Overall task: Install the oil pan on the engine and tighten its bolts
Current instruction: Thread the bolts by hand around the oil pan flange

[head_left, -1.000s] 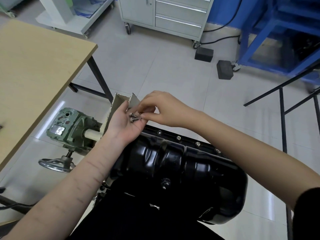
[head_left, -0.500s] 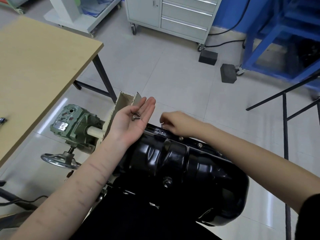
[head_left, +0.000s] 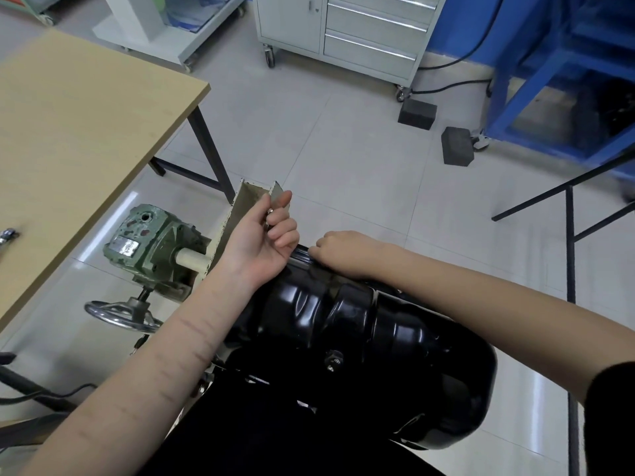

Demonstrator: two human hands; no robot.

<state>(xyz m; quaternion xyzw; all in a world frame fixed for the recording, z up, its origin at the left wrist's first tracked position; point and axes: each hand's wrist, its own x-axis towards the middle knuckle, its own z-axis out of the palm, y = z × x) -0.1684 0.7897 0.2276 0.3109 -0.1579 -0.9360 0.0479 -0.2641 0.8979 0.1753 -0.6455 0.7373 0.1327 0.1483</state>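
Observation:
The glossy black oil pan (head_left: 360, 324) lies on the engine in front of me, its far flange running under my right forearm. My left hand (head_left: 264, 235) hovers palm-up above the pan's far left corner, fingers curled round a small silver bolt (head_left: 270, 210) whose tip shows at the thumb. My right hand (head_left: 340, 250) rests knuckles-up on the far flange, fingertips curled down at the rim; whatever they hold is hidden. A drain plug (head_left: 334, 359) sits on the pan's near side.
A green gearbox (head_left: 151, 242) with a steel handwheel (head_left: 120, 316) of the engine stand lies to the left. A wooden table (head_left: 68, 139) stands further left. Black metal frame bars (head_left: 570, 249) rise on the right. Grey cabinet (head_left: 347, 29) and blue rack (head_left: 563, 73) stand behind.
My left hand went from flat and open with bolts on the palm to curled around them. My right hand took a bolt from it and moved down to the pan's far flange.

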